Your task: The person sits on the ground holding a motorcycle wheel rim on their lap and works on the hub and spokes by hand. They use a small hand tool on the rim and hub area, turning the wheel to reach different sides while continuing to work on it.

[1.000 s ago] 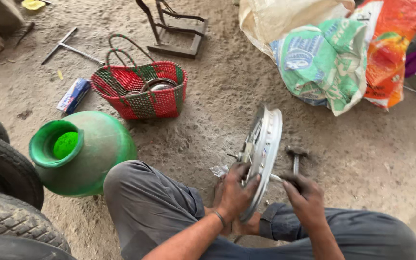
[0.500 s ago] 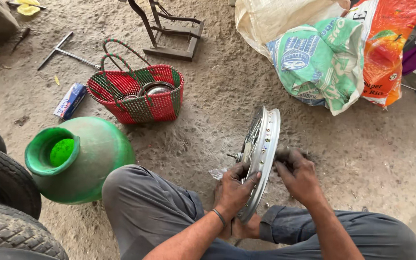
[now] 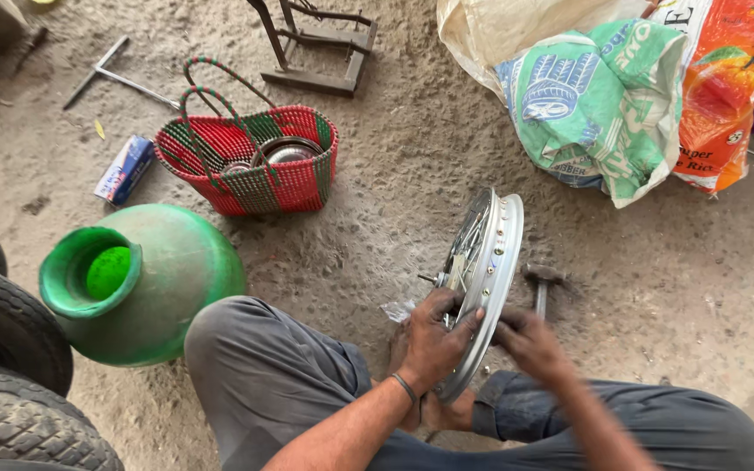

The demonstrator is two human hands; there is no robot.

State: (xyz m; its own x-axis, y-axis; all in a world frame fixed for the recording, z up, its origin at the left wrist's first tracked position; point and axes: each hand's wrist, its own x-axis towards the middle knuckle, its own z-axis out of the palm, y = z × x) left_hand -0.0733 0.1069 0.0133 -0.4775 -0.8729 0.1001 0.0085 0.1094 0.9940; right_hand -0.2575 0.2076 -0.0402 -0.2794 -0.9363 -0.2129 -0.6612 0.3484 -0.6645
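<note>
Spoked wheel rim (image 3: 492, 270) is stood upright on the dirt floor (image 3: 377, 183), betw. the knees. Rim edge is gripped by left hand (image 3: 434, 336); right hand (image 3: 530, 342) is closed at the rim's other side, contents can't be told. Hammer (image 3: 541, 283) lies just behind, unused. Work judged midway.

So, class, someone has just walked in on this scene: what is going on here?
A person sits on a sandy floor and holds a spoked metal wheel rim upright between their legs. The left hand grips the rim at the spokes; the right hand is at its outer edge. A hammer lies just behind. A green pot, a woven basket and old tyres sit to the left.
</note>
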